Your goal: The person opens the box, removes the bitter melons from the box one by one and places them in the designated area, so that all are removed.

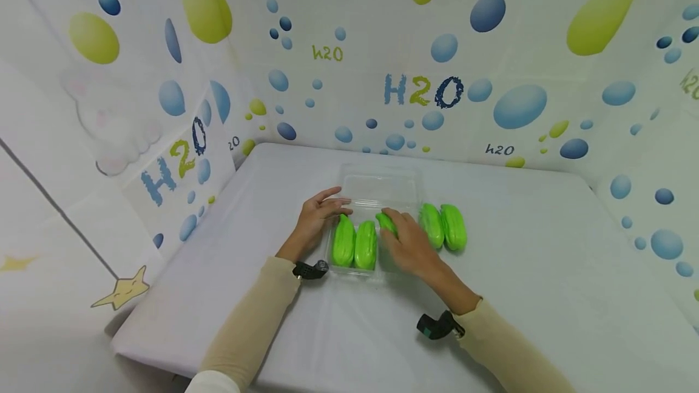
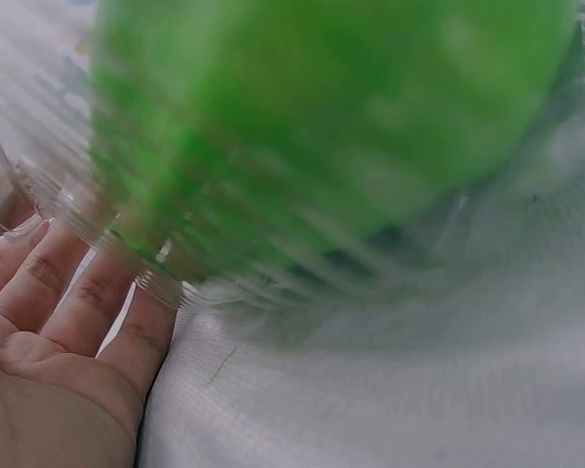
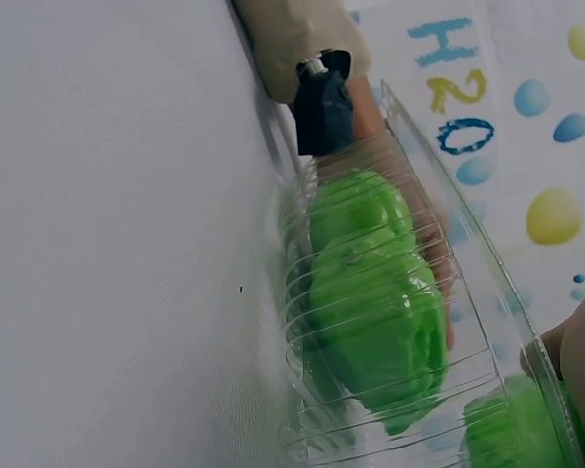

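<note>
Right hand curls over a third green gourd above the clear tray, long axis front-to-back; left hand, fingers flat, steadies the tray's left edge.

Clear ribbed plastic tray, seemingly glossy gourds

Head cam looks down over my worktop; both wrist cams sit low, very close, sharing the clear tray from opposite sides.
</note>
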